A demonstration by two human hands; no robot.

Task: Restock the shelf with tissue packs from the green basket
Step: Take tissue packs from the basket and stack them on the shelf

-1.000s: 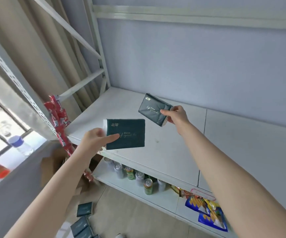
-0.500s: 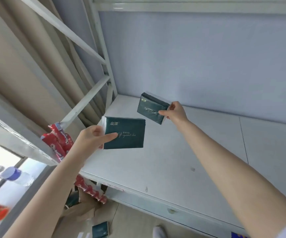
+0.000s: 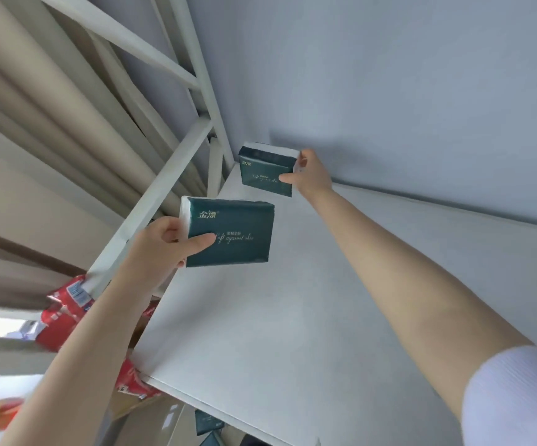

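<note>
Setting each pack flush into the corner, label outward, looks best. In the head view, the right hand (image 3: 312,177) pinches the far tissue pack (image 3: 265,173) by its end at the back-left corner of the shelf (image 3: 292,317). The left hand (image 3: 160,249) pinches the near tissue pack (image 3: 231,233), lettered 金漂 and "against skin", above the shelf's left side.

One head-worn view, close behind both arms; it faces the shelf (image 3: 292,317) under and beyond the left hand (image 3: 160,249) and right hand (image 3: 312,175).
</note>
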